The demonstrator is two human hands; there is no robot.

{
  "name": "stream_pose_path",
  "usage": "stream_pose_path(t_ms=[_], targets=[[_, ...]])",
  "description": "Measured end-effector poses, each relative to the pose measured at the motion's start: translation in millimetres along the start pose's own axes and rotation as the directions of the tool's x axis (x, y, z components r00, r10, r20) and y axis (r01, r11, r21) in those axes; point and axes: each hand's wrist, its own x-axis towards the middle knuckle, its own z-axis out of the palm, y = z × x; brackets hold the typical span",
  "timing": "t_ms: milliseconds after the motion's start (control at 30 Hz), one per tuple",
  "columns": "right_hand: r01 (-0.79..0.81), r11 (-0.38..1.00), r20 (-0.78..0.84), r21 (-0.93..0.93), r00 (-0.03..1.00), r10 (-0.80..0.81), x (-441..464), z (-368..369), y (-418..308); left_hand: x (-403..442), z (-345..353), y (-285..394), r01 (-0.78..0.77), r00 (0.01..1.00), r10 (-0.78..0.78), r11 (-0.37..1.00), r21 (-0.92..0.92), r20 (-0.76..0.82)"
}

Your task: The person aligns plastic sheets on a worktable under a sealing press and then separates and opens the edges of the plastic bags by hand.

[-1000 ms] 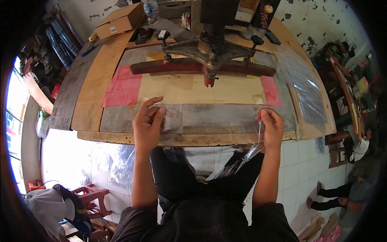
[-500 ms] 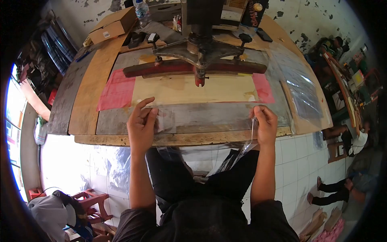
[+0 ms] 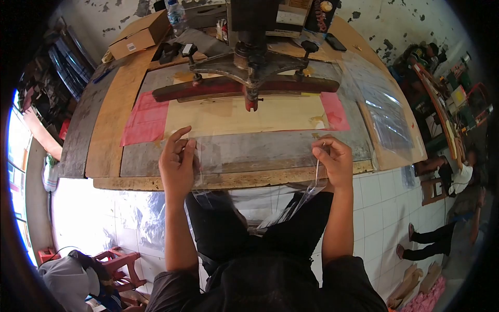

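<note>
A clear plastic sheet (image 3: 260,195) hangs between my hands, over the table's front edge and down above my lap. My left hand (image 3: 176,156) pinches its left side between thumb and curled fingers, with the index finger raised. At the right side, my right hand (image 3: 332,157) grips the sheet's edge between thumb and fingertips. Ahead of my hands stands a press with a long red-brown bar (image 3: 249,89). Under the bar lies a cream-coloured sheet (image 3: 228,117) with pink pieces (image 3: 145,119) showing at its ends.
A stack of clear plastic (image 3: 387,122) lies on the table's right side. A cardboard box (image 3: 139,37), a water bottle (image 3: 176,15) and a phone (image 3: 336,42) are at the back. Other people sit or stand at the right and lower left; a red stool (image 3: 117,265) stands at lower left.
My right hand has shifted slightly left and its fingers have bent further over the sheet's edge. The view has shifted slightly. A person at far right now has an arm raised.
</note>
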Motion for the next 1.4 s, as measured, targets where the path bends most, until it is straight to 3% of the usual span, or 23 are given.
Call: stream_pose_path(t_ms=[167, 500, 567, 733, 800, 833, 900, 1000, 1100, 1133, 1200, 1400], targets=[[-0.05, 0.999, -0.02, -0.016, 0.999, 0.05, -1, -3, 5, -1, 2, 4, -0.032, 0.999, 0.034, 0.996, 0.082, -0.023], [-0.033, 0.998, -0.053, -0.057, 0.998, 0.029, 0, 2, 1, -4, 2, 4, 0.005, 1.0, -0.004, 0.999, 0.04, -0.027], [-0.033, 0.995, -0.064, -0.095, 0.998, 0.027, -3, 3, -2, -5, 2, 6, -0.099, 0.992, 0.112, 0.975, 0.199, -0.057], [-0.076, 0.983, -0.085, -0.165, 0.994, 0.062, -32, 1, -10, -48, -12, -6, -0.058, 0.995, 0.072, 0.981, 0.184, -0.067], [-0.035, 0.996, -0.095, -0.079, 0.995, 0.028, -46, 1, -11, -73, -18, -15, -0.223, 0.94, 0.318, 0.848, 0.481, -0.124], [-0.041, 0.996, -0.093, -0.079, 0.995, 0.033, -47, 0, -9, -83, -19, -21, -0.218, 0.942, 0.313, 0.849, 0.482, -0.125], [0.278, 0.879, -0.025, -0.388, 0.95, -0.312, -50, 0, -3, -97, -17, -36, -0.353, 0.891, 0.434, 0.846, 0.399, -0.132], [0.316, 0.839, -0.014, -0.443, 0.933, -0.359, -56, 7, 5, -105, -15, -51, -0.417, 0.879, 0.464, 0.859, 0.296, -0.111], [0.361, 0.793, -0.039, -0.49, 0.9, -0.434, -57, 12, 14, -109, -14, -55, -0.457, 0.858, 0.507, 0.828, 0.323, -0.086], [0.36, 0.794, -0.038, -0.49, 0.901, -0.432, -57, 13, 15, -111, -14, -57, -0.456, 0.858, 0.506, 0.829, 0.324, -0.086], [0.44, 0.666, 0.048, -0.603, 0.853, -0.52, -55, 13, 16, -112, -14, -62, -0.443, 0.866, 0.49, 0.843, 0.304, -0.097], [0.534, 0.568, 0.06, -0.626, 0.76, -0.648, -52, 17, 41, -117, -9, -73, -0.39, 0.894, 0.424, 0.895, 0.217, -0.146]])
